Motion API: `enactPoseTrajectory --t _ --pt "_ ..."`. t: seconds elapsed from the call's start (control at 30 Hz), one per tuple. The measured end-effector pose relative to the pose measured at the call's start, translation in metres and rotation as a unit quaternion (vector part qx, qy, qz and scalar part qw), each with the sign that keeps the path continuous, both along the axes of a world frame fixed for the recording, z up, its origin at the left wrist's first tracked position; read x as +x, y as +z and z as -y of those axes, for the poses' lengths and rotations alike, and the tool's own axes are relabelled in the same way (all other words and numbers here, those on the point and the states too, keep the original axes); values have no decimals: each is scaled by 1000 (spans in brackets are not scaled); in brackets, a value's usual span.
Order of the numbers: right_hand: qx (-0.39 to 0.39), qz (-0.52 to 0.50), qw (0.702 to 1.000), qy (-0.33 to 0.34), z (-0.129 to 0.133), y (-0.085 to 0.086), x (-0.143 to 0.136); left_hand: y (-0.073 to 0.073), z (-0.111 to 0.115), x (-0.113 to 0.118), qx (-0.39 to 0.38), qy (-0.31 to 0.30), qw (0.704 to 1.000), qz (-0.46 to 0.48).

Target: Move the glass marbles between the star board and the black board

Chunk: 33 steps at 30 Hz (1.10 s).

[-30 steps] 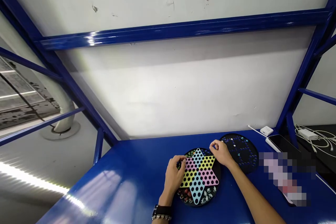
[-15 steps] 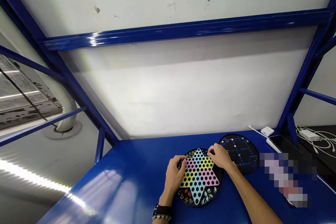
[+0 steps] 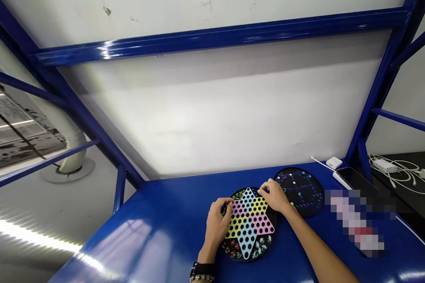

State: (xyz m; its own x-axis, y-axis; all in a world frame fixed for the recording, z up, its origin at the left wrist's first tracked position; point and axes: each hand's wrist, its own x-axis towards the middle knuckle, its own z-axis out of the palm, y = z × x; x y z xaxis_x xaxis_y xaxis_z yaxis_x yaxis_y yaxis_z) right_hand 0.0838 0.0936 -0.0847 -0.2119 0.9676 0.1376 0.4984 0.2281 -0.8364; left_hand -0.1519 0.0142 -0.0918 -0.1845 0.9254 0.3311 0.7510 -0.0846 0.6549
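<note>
A round black Chinese checkers board (image 3: 247, 223) with a pink, yellow and pale blue star full of holes lies on the blue table. My left hand (image 3: 217, 223) closes thumb and fingers at the star's upper-left pink tip. At the upper-right yellow tip, the bent fingers of my right hand (image 3: 272, 195) pinch the board's edge; the fingertips are partly hidden. Red-brown marbles (image 3: 234, 247) fill the pocket at lower left, whitish marbles (image 3: 262, 246) the one at lower right. Greenish marbles (image 3: 239, 194) show along the top left.
Behind my right hand lies a second round black board (image 3: 303, 194) with a few marbles. To the right are a phone (image 3: 354, 182), a white charger (image 3: 334, 162), a blurred-out item (image 3: 357, 223) and tangled white cables (image 3: 398, 172). A blue metal frame (image 3: 215, 40) stands against the wall.
The view has shifted slightly, so everything sits a little further left. Both hands stay at the same two tips of the star, with little visible movement.
</note>
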Motion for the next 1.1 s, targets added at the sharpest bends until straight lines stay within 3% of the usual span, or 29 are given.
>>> enactPoseTrajectory --t 0.1,0.2,0.27,0.3,0.43,0.5,0.57,0.63,0.73,1.1 --pt "-85 -218 972 -12 -4 8 4 0 0 0 -4 -5 1000 1" --pt "-191 -425 885 -15 -6 19 10 1 0 2 -2 -9 1000 1" --pt "-217 -485 847 -9 -7 23 13 2 1 2 2 -8 1000 0" --pt "-218 -479 850 -8 -7 23 14 3 1 2 5 -7 1000 0" --pt "-183 -325 928 -14 -3 15 8 4 1 3 12 -3 1000 -3" --pt "-113 -189 975 -14 1 11 2 4 1 3 11 -3 1000 -4" --pt "-23 -14 1000 -11 7 8 -5 4 1 3 10 -3 1000 -3" --pt "32 132 991 -7 13 8 -12 4 2 3 8 -2 1000 0" --pt "53 238 970 7 19 10 -19 3 2 3 2 -2 1000 4" --pt "26 306 951 46 16 18 -13 5 2 5 -2 -3 1000 2"
